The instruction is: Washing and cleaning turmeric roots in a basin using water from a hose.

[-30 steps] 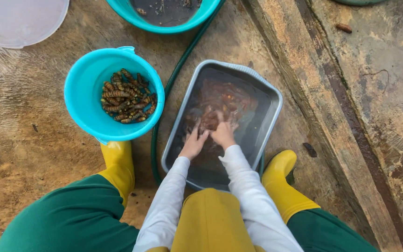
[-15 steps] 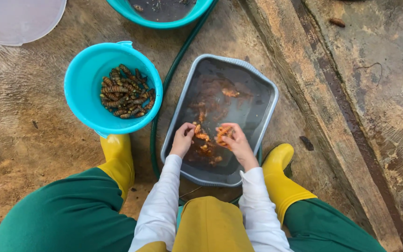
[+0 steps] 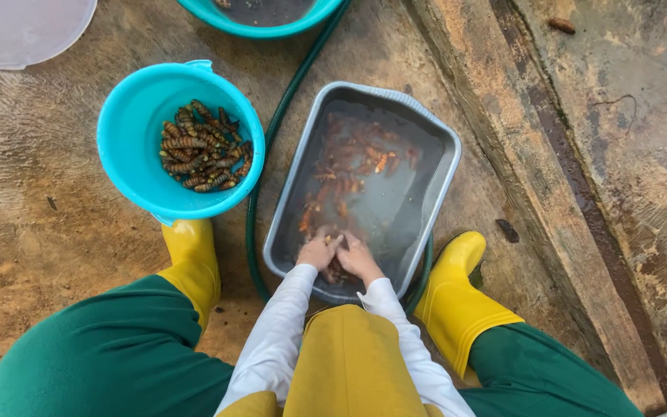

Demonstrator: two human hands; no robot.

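A grey rectangular tub (image 3: 440,135) of murky water sits on the wet concrete between my yellow boots. Several orange-brown larvae (image 3: 349,174) float in it. My left hand (image 3: 318,252) and my right hand (image 3: 358,259) are pressed together at the tub's near end, cupped around a small clump of larvae at the water's surface. To the left stands a turquoise bucket (image 3: 129,166) with a pile of dark striped larvae (image 3: 201,147) in its bottom.
A green hose (image 3: 260,166) curves between bucket and tub. A second turquoise basin (image 3: 260,19) sits at the top edge and a white lid (image 3: 21,27) at the top left. A raised concrete curb (image 3: 550,170) runs diagonally on the right.
My hands have drawn back from the middle of the tub to its near end and have come together over a clump of larvae.
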